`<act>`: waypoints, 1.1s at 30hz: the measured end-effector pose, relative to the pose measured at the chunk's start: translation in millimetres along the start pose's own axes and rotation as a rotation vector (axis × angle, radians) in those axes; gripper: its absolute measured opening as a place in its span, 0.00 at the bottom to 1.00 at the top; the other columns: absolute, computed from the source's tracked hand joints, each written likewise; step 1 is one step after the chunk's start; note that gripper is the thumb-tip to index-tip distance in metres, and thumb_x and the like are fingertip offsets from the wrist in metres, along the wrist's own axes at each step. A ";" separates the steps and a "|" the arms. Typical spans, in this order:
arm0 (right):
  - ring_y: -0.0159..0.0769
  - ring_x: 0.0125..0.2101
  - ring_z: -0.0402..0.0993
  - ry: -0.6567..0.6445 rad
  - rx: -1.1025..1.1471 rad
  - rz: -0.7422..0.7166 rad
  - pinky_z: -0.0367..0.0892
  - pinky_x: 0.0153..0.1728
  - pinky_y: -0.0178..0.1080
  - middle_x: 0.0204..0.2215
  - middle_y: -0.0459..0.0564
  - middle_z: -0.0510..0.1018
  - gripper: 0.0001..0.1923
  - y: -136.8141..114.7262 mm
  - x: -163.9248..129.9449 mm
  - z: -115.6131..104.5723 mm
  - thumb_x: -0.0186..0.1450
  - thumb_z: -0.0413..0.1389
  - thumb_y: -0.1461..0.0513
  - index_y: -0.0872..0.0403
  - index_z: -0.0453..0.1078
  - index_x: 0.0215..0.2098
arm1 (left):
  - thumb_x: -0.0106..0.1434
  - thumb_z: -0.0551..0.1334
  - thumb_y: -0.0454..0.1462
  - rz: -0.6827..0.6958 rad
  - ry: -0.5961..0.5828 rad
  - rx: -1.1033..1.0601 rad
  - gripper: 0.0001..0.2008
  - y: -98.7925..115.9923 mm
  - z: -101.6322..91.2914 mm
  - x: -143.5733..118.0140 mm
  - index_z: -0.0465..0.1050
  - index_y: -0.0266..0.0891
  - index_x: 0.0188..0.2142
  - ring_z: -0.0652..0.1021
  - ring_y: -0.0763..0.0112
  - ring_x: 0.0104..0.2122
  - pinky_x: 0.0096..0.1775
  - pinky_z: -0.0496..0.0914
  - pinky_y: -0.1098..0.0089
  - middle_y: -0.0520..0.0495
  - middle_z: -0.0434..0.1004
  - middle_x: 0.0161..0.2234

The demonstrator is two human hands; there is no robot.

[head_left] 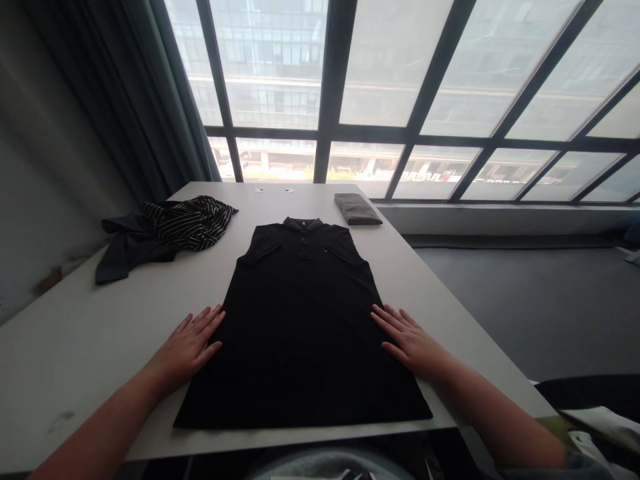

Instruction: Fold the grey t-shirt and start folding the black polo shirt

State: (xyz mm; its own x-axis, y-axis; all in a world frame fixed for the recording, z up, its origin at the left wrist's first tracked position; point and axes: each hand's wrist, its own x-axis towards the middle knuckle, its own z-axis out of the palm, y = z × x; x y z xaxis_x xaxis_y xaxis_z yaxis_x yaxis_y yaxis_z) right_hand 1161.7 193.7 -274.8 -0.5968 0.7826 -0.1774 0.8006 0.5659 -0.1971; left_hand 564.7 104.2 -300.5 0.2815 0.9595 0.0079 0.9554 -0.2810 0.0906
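Note:
A black polo shirt (305, 327) lies spread flat on the white table (60, 353), its collar at the far end and its hem towards me. Its sleeves are folded inwards over the chest. My left hand (193, 343) rests open at the shirt's left side, fingertips touching the edge. On the opposite side my right hand (405, 337) lies open too, its fingers stretched over the right edge of the cloth. Neither hand grips anything.
A black-and-white striped garment (193, 223) and a dark garment (133, 247) lie crumpled at the table's far left. A folded grey cloth (357, 209) sits at the far right edge. Beyond stand large windows (380, 73) and a dark curtain (135, 93).

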 end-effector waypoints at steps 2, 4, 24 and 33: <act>0.49 0.77 0.39 0.000 -0.001 -0.015 0.43 0.75 0.63 0.78 0.44 0.44 0.35 -5.5 -17.6 1.2 0.79 0.46 0.47 0.38 0.40 0.80 | 0.77 0.52 0.52 0.049 0.015 0.003 0.32 2.3 -3.9 -21.7 0.56 0.51 0.76 0.61 0.52 0.74 0.70 0.58 0.48 0.47 0.54 0.76; 0.50 0.77 0.39 0.000 -0.004 -0.035 0.44 0.75 0.64 0.78 0.43 0.43 0.36 -9.5 -33.3 2.5 0.79 0.47 0.46 0.37 0.40 0.80 | 0.76 0.54 0.53 0.090 0.031 0.008 0.32 5.6 -8.2 -41.0 0.56 0.55 0.76 0.63 0.52 0.73 0.70 0.59 0.49 0.49 0.55 0.76; 0.52 0.65 0.69 0.254 0.152 -0.100 0.70 0.63 0.56 0.63 0.56 0.75 0.16 -45.0 -5.9 -34.7 0.75 0.55 0.53 0.45 0.80 0.55 | 0.62 0.60 0.47 -0.495 0.206 -0.314 0.12 83.7 -26.3 -93.7 0.75 0.45 0.29 0.82 0.52 0.52 0.55 0.75 0.57 0.42 0.83 0.52; 0.39 0.44 0.80 0.196 0.141 -0.198 0.70 0.47 0.37 0.42 0.52 0.84 0.10 -174.7 245.6 -83.9 0.72 0.57 0.62 0.52 0.82 0.43 | 0.69 0.56 0.45 -0.763 -0.081 -0.434 0.11 112.8 -54.8 -88.3 0.73 0.44 0.43 0.83 0.62 0.37 0.37 0.68 0.67 0.49 0.83 0.36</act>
State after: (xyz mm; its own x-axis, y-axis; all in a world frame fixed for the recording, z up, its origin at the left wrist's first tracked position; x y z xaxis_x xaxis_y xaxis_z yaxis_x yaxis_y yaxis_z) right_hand 879.8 308.8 -203.0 -0.7074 0.7038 0.0647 0.6465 0.6813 -0.3433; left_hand 642.7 -11.2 -236.4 -0.3987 0.8737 -0.2786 0.7718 0.4838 0.4125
